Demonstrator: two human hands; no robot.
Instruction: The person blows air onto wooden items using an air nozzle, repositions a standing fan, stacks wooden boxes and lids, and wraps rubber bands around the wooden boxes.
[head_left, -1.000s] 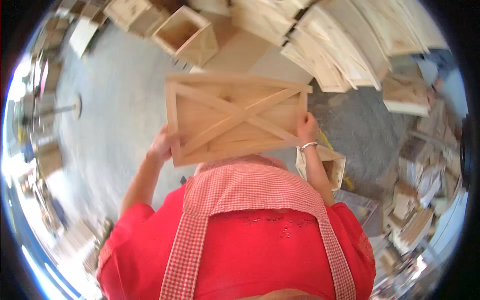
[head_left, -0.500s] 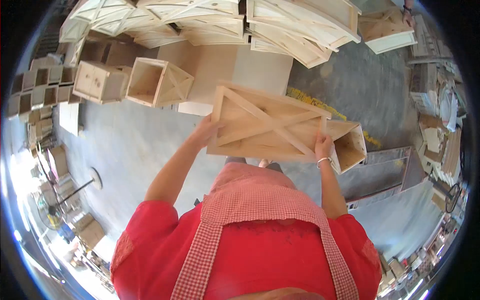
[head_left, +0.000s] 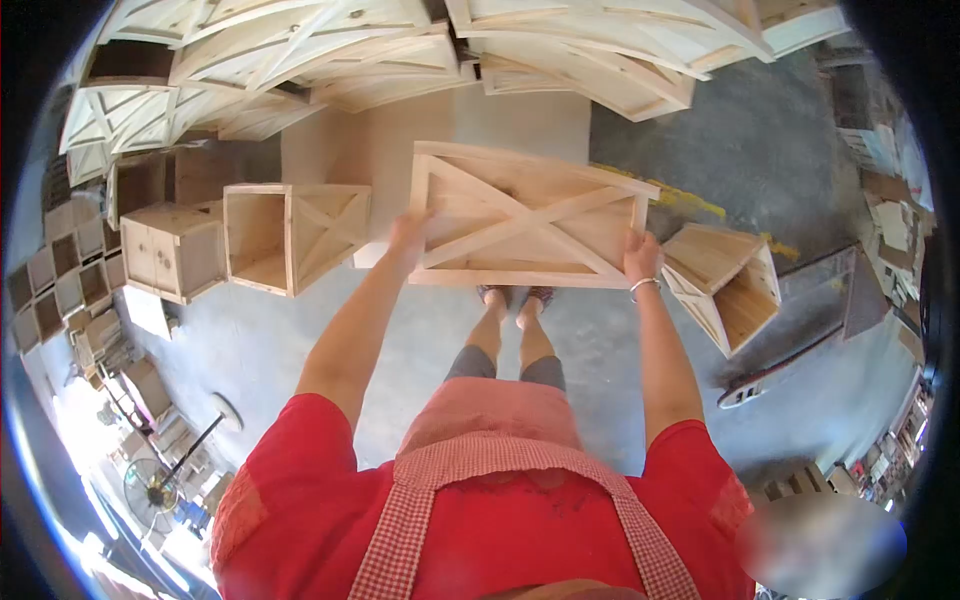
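Pale-wood rectangular panel with an X-shaped brace (head_left: 530,214) is held out before the body, above the grey concrete floor (head_left: 400,345), by both bare hands. Its left end is gripped by the left hand (head_left: 407,238), which is closed about the frame edge, with most of the fingers hidden or blurred against the wood. Its right end is gripped by the right hand (head_left: 642,256), closed about the lower part of the end strip; how tightly either hand is pressed cannot be told. Both arms are stretched far forward below short red sleeves (head_left: 310,440), the left slanted inward, the right held nearly straight. The right wrist is ringed by a silver-coloured bracelet (head_left: 645,287).

The panel is laid lengthwise from left to right, its braced face turned toward the wearer and its far edge sloped slightly down to the right. Two flat strips are crossed at the middle, inside a plain frame. Unpainted grain and a darker knot can be seen; the depth behind the face cannot be judged.

An open pale wooden box (head_left: 712,262) is set on the floor at right, near the right hand. Another open box with an X-braced side (head_left: 330,232) is placed at left. Stacked pale X-braced wooden units (head_left: 570,30) are seen at the far side.
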